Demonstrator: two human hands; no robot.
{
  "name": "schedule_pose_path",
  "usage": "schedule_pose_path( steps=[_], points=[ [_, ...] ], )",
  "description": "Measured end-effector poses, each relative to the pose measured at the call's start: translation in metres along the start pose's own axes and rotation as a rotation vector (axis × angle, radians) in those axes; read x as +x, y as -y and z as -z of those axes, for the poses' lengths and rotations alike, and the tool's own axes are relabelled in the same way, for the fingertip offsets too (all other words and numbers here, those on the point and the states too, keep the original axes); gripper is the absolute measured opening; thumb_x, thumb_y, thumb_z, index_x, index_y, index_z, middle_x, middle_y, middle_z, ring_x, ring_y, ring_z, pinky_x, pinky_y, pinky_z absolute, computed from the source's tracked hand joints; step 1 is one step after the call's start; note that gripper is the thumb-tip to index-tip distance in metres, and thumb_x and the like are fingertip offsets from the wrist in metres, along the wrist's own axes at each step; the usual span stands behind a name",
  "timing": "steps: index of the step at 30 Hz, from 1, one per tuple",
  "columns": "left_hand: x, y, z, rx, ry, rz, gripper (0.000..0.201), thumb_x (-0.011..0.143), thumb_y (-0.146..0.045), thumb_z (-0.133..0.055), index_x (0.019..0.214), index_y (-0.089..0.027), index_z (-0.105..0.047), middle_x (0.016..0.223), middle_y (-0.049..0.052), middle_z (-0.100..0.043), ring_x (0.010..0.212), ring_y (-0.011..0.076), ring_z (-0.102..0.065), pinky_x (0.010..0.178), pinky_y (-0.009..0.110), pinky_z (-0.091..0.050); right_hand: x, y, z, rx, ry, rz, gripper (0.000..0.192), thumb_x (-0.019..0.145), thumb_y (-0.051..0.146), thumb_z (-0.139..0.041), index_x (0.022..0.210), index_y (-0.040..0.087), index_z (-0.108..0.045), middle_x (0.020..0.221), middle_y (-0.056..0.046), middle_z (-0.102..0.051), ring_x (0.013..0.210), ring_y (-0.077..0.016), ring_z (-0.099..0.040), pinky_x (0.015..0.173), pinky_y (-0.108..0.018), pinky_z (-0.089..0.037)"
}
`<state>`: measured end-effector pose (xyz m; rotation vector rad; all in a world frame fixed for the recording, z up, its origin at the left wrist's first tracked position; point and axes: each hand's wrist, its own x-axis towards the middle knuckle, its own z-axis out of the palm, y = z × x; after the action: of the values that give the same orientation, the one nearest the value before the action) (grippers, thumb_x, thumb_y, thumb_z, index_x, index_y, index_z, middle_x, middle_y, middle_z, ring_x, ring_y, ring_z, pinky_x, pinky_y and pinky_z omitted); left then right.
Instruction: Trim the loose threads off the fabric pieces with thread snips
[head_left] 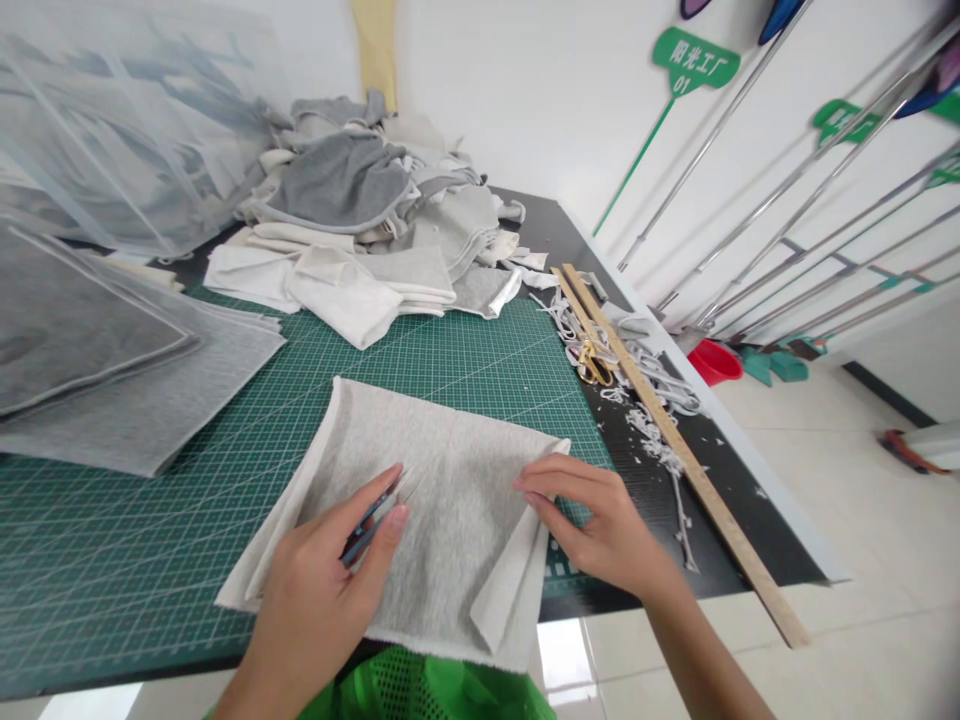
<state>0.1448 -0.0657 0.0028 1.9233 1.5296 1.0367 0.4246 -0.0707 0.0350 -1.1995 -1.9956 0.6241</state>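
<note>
2 hands are on the work. Your left hand (322, 590), at lower centre of the frame, is closed on a slim blue tool (367, 525) pinched between thumb and forefinger, tip resting on the grey fabric piece (442, 500); whether it is a pen or tweezers you cannot tell. Your right hand (592, 520), just right of it, lies loosely curled with the fingertips (525, 485) pressing the cloth's right edge, grasping nothing that shows.

The fabric piece lies flat on the green cutting mat (112, 560) at lower centre, near edge overhanging the table front, left side folded up and its lower right corner turned over. It looks like a soft, light fleecy knit: limp, apt to stretch and creep on the mat, not fragile. Hold it by pressing flat with spread fingers near the spot being worked, or pinch a doubled fold at the edge rather than 1 loose layer.

Right of the mat, a long wooden ruler (675, 440) runs diagonally across the dark table (555, 230), with gold-handled scissors (592, 362) and pale trimmings (652, 430) beside it. A heap of grey and white cloth (360, 220) fills upper centre; a stack of grey panels (127, 390) sits at left. A red basin (714, 362) stands on the floor at right.
</note>
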Motion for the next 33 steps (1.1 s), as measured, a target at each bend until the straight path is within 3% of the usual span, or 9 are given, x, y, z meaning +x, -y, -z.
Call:
schedule_pose_path(
  steps=[5, 11, 17, 23, 28, 31, 33],
  points=[
    [0.001, 0.001, 0.0, 0.014, -0.011, -0.032, 0.037, 0.094, -0.044, -0.061, 0.125, -0.025, -0.07, 0.093, 0.002, -0.08, 0.06, 0.0158, -0.071, 0.061, 0.029, -0.062, 0.002, 0.004, 0.005, -0.058, 0.277, 0.015, 0.04, 0.085, 0.005, -0.061, 0.119, 0.022, -0.073, 0.12, -0.009, -0.075, 0.116, -0.0246, -0.068, 0.107, -0.048, -0.053],
    [0.001, 0.007, -0.001, 0.035, -0.009, -0.058, 0.038, 0.094, -0.044, -0.061, 0.126, -0.025, -0.069, 0.098, 0.003, -0.08, 0.07, 0.0184, -0.075, 0.059, 0.027, -0.061, -0.012, 0.012, 0.019, -0.053, 0.321, 0.053, 0.046, 0.082, 0.007, -0.066, 0.125, 0.022, -0.067, 0.128, -0.011, -0.072, 0.124, -0.0243, -0.065, 0.124, -0.059, -0.03],
    [-0.001, 0.013, -0.003, 0.053, 0.023, -0.066, 0.041, 0.096, -0.049, -0.057, 0.13, -0.027, -0.066, 0.098, 0.001, -0.08, 0.061, 0.0134, -0.07, 0.061, 0.026, -0.06, -0.036, 0.028, 0.013, -0.257, 0.454, 0.039, 0.049, 0.086, 0.01, -0.064, 0.133, 0.022, -0.061, 0.147, -0.011, -0.058, 0.141, -0.0236, -0.051, 0.125, -0.056, -0.028],
    [-0.001, 0.013, -0.003, 0.051, 0.008, -0.113, 0.04, 0.096, -0.048, -0.058, 0.129, -0.027, -0.067, 0.107, 0.002, -0.079, 0.09, 0.02, -0.077, 0.078, 0.03, -0.064, -0.041, 0.024, -0.014, -0.418, 0.366, 0.314, 0.031, 0.096, 0.016, -0.057, 0.125, 0.019, -0.065, 0.131, -0.007, -0.07, 0.13, -0.0203, -0.06, 0.125, -0.047, -0.03],
    [-0.001, 0.015, -0.004, 0.064, 0.005, -0.143, 0.039, 0.097, -0.046, -0.058, 0.129, -0.025, -0.067, 0.11, 0.003, -0.079, 0.093, 0.0203, -0.077, 0.08, 0.03, -0.063, -0.029, 0.009, -0.026, -0.459, 0.27, 0.528, 0.037, 0.097, 0.017, -0.053, 0.134, 0.015, -0.06, 0.121, -0.01, -0.074, 0.113, -0.0219, -0.066, 0.106, -0.041, -0.051],
    [-0.002, 0.016, -0.005, 0.062, -0.002, -0.129, 0.04, 0.096, -0.048, -0.058, 0.128, -0.026, -0.067, 0.107, 0.002, -0.079, 0.088, 0.0199, -0.077, 0.076, 0.03, -0.063, -0.018, 0.006, -0.028, -0.384, 0.231, 0.515, 0.039, 0.099, 0.015, -0.053, 0.137, 0.014, -0.058, 0.109, -0.01, -0.076, 0.1, -0.0208, -0.069, 0.09, -0.035, -0.058],
    [-0.001, 0.017, -0.005, 0.05, -0.006, -0.111, 0.04, 0.095, -0.049, -0.059, 0.128, -0.027, -0.068, 0.11, 0.002, -0.079, 0.092, 0.0202, -0.077, 0.079, 0.03, -0.063, -0.009, 0.005, -0.029, -0.287, 0.217, 0.44, 0.041, 0.099, 0.017, -0.056, 0.141, 0.016, -0.055, 0.113, -0.009, -0.076, 0.097, -0.0192, -0.07, 0.086, -0.032, -0.059]
  ],
)
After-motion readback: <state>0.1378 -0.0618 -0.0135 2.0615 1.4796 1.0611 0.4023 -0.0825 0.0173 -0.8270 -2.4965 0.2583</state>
